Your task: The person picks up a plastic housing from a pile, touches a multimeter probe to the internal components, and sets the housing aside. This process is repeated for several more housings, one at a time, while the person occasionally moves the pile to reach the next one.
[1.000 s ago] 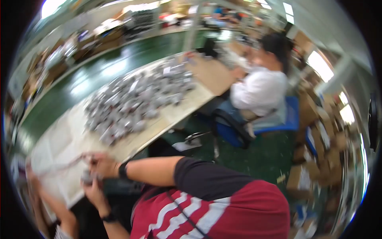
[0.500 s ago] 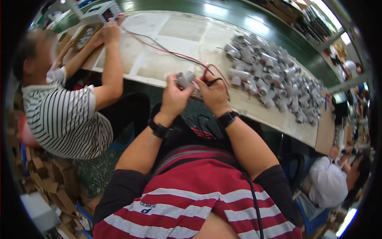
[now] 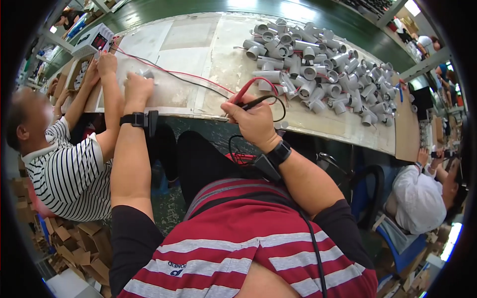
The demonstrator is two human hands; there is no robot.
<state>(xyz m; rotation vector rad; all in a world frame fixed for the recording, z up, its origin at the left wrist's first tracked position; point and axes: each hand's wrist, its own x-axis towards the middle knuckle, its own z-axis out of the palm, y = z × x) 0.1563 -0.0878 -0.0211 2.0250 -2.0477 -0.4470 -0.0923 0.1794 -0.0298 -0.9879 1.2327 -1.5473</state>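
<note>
My left hand (image 3: pixel 136 88) reaches far out over the left part of the table, its fingers closed at a grey cylindrical fitting (image 3: pixel 146 73). The fitting is partly hidden and slightly blurred, low over the tabletop or touching it. My right hand (image 3: pixel 254 119) is near the table's front edge, closed around a red test lead (image 3: pixel 247 89) and a black test lead (image 3: pixel 258 101). Their tips are hidden by my fingers. Both cables run left across the table to a white meter box (image 3: pixel 93 40) with a dark display.
Many grey fittings with short wires lie heaped (image 3: pixel 318 69) on the table's right half. To my left a co-worker in a striped shirt (image 3: pixel 67 171) works by the meter and an open carton (image 3: pixel 77 74). Another person in white (image 3: pixel 417 198) sits at the right.
My left hand has carried the grey fitting away from my right hand, to the far left of the table. My right hand has moved slightly left and keeps the leads.
</note>
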